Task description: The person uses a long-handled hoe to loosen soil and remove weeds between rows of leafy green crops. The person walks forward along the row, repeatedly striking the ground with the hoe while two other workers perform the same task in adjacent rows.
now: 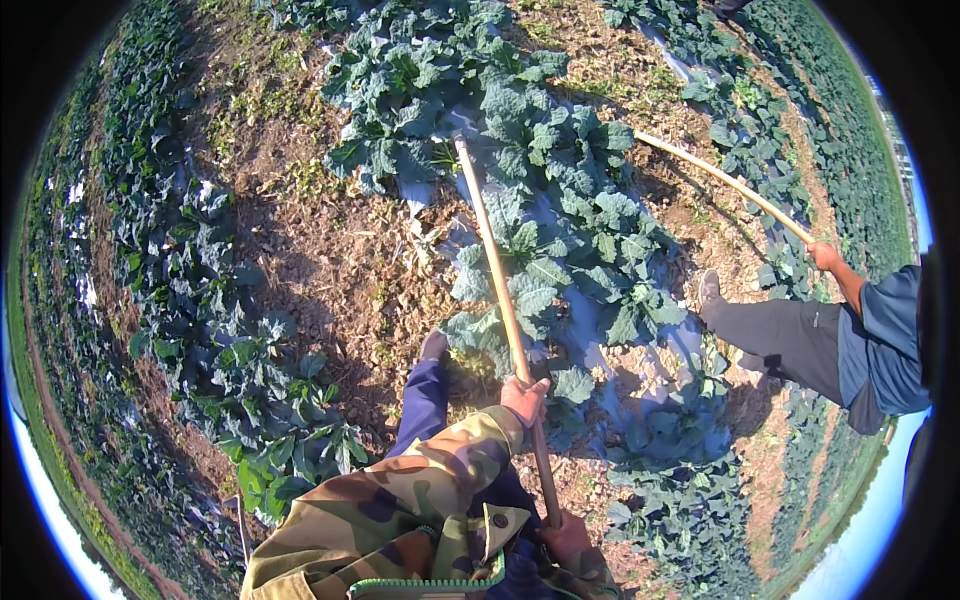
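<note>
Leafy row [600, 240], wooden pole [492, 240] over it

Row runs thru mid view, dk green leaves. Bare soil strip [310, 230] L of row; pale sheeting [582, 318] shows betw. row's plants. Co-worker [885, 340], blue top & dk trousers, R of row, gripping 2nd pole [725, 180], far end nr row's R edge. Wooden pole slants over row's L side, far end amid leaves; can't tell what's on tip. L hand [525, 400] clamped round it, just L of row's leaves; R hand [567, 537] clamped lower on it, also L of row.
</note>
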Demonstrator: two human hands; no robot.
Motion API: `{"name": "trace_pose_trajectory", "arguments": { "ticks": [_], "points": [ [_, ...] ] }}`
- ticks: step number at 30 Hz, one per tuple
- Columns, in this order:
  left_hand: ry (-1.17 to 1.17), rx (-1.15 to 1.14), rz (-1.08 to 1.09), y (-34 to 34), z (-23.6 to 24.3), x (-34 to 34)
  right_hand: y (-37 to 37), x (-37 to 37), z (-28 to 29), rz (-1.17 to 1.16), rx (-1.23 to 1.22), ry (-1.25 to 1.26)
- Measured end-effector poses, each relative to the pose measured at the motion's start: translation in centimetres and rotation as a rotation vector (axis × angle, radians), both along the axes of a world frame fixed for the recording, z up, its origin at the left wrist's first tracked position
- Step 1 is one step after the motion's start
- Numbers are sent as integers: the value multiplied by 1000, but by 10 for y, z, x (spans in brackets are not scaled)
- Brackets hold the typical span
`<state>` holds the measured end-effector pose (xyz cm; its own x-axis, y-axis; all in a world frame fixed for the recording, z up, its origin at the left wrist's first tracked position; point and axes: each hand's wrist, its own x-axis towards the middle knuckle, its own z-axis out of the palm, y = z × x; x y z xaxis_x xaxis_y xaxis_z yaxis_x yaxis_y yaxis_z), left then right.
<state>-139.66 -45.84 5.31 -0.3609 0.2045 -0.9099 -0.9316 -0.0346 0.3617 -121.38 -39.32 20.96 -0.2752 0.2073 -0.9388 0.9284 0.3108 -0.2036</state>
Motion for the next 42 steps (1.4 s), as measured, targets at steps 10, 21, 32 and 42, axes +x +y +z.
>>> {"name": "trace_pose_trajectory", "arguments": {
  "ticks": [10,21,32,42],
  "points": [
    [-253,138,168,-16,1,30,-8,42,-1,293,200,-118],
    [-294,61,210,-21,-36,-15,-2,51,17,259,251,-248],
    [-624,305,396,-57,-33,79,7,151,17,361,111,-471],
    [-694,175,468,-65,-44,131,36,137,42,444,168,-461]
  ]
}}
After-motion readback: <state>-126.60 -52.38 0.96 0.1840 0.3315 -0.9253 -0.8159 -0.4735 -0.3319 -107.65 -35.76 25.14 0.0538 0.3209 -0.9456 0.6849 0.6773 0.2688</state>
